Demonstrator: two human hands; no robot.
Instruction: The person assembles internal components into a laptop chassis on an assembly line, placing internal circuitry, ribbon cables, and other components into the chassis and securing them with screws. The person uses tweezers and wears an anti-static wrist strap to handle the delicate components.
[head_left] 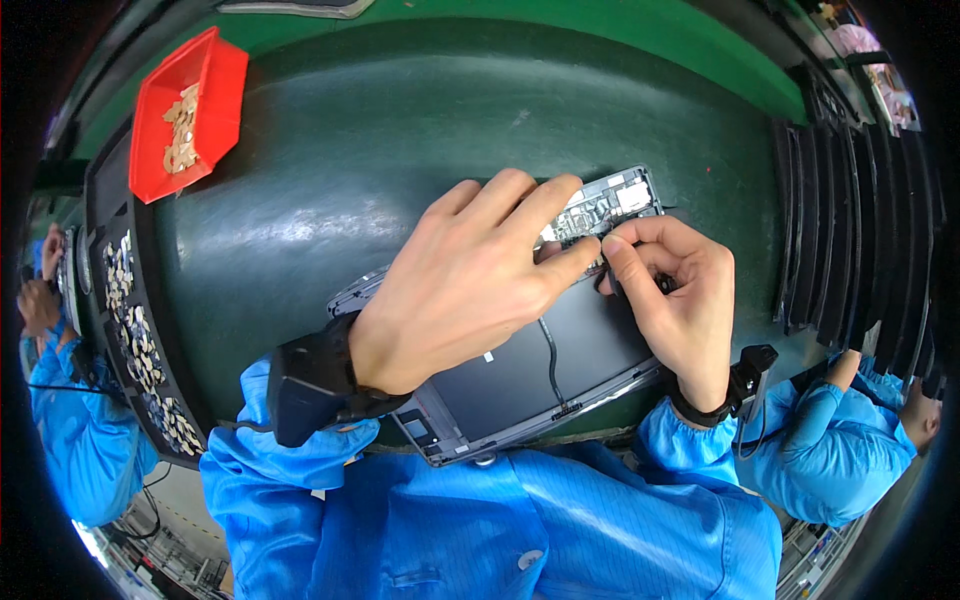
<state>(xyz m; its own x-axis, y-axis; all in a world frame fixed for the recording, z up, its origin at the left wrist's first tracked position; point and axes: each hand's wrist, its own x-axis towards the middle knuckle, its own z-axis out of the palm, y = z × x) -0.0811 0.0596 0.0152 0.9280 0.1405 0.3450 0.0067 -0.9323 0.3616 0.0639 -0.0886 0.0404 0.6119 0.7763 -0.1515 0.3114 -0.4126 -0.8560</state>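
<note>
Clock face centred on the left hand [480,270].
Left hand: palm down, fingers loosely spread over the circuit board [632,195] of an opened flat device [500,375]. Thumb reaches to the right hand's fingertips; cannot tell whether it holds anything, underside hidden.
Right hand [680,290], at 3 o'clock: thumb and forefinger pinched closed at the board's near edge, other fingers curled. Dark narrow strip [614,285] just beside the pinch; what is between the tips, cannot tell.
Device lies on the green bench [330,110], its dark panel toward 4–5 o'clock, black cable [552,365] across it.
Containers: red bin [226,100], 10 o'clock, holding tan pieces [183,130]; black tray [172,330], between 8 and 9, many small pale-and-dark pieces [140,345] scattered inside.
</note>
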